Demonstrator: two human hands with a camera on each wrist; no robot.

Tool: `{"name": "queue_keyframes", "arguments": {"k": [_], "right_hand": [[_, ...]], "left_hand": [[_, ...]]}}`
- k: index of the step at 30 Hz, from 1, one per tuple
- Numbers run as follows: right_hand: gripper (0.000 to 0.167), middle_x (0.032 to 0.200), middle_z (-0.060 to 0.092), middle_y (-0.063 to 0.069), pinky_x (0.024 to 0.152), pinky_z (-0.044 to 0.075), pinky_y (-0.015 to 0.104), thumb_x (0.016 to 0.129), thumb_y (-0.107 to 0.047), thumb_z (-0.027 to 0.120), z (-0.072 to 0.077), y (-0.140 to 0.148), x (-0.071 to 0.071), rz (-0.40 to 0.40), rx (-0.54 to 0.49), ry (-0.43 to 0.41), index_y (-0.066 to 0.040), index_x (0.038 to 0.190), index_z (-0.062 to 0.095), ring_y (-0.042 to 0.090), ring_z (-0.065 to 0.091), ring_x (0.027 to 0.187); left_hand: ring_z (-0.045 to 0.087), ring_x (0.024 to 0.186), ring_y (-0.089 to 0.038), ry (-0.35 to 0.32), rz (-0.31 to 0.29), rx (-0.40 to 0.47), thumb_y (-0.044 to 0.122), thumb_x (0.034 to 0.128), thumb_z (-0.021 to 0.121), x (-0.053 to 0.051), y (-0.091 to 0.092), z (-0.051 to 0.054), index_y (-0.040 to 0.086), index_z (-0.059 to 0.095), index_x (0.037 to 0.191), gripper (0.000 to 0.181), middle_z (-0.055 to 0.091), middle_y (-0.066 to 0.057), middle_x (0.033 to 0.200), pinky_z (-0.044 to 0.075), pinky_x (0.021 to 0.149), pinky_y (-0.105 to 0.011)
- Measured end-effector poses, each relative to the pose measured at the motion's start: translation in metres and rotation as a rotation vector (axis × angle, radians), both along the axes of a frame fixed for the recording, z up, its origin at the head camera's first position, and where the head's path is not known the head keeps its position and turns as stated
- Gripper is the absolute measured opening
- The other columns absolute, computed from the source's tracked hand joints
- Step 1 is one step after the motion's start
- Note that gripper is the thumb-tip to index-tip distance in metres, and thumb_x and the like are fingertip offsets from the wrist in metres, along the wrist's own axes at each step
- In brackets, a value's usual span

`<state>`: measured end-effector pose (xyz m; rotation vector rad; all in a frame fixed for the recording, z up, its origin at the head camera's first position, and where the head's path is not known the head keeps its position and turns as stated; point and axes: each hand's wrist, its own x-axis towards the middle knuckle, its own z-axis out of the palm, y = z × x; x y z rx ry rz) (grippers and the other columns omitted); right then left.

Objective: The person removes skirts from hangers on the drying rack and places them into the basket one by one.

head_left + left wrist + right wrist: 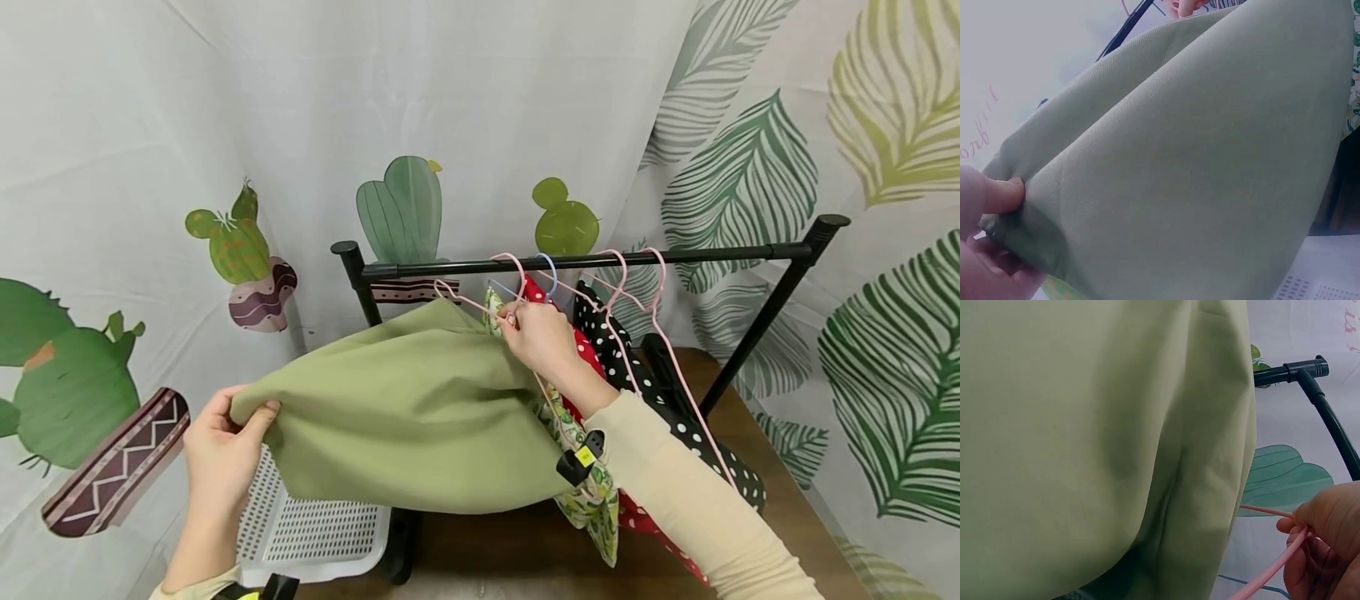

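A plain olive-green cloth is stretched out sideways in front of the rack. At its left end my left hand pinches a corner between thumb and fingers; the left wrist view shows the thumb on top of the fabric. My right hand grips a pink hanger just below its hook, beside the cloth's upper right end. That hanger also shows as a pink rod in the right wrist view. How the cloth meets the hanger is hidden by folds and the hand.
A black rail carries more pink hangers and a blue one. Floral, red dotted and black dotted cloths hang at the right. A white perforated basket sits lower left, beside the brown tabletop.
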<state>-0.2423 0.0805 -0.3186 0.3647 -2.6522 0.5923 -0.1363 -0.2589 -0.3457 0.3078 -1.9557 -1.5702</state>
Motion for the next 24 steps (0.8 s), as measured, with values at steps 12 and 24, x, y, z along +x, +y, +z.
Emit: {"name": "queue_keyframes", "arguments": {"k": [12,24], "right_hand": [[0.014,0.066,0.063,0.001,0.042,0.034,0.028,0.088,-0.025,0.06,-0.001,-0.001,0.001,0.0,-0.008,0.016,-0.017,0.083,0.071,0.018,0.048,0.05],[0.013,0.069,0.065,0.001,0.04,0.032,0.028,0.087,-0.026,0.061,-0.001,-0.001,-0.001,-0.002,0.004,0.019,-0.018,0.085,0.072,0.017,0.046,0.047]], "left_hand": [[0.055,0.061,-0.002,0.066,0.012,0.106,-0.006,0.0746,0.07,-0.007,0.0,0.022,0.008,0.067,0.087,0.019,0.062,0.006,0.069,0.046,0.052,-0.011],[0.052,0.058,-0.003,0.032,0.042,0.164,-0.004,0.0741,0.071,-0.021,-0.007,0.037,0.011,0.067,0.085,0.019,0.06,0.007,0.066,0.042,0.049,-0.012]]}}
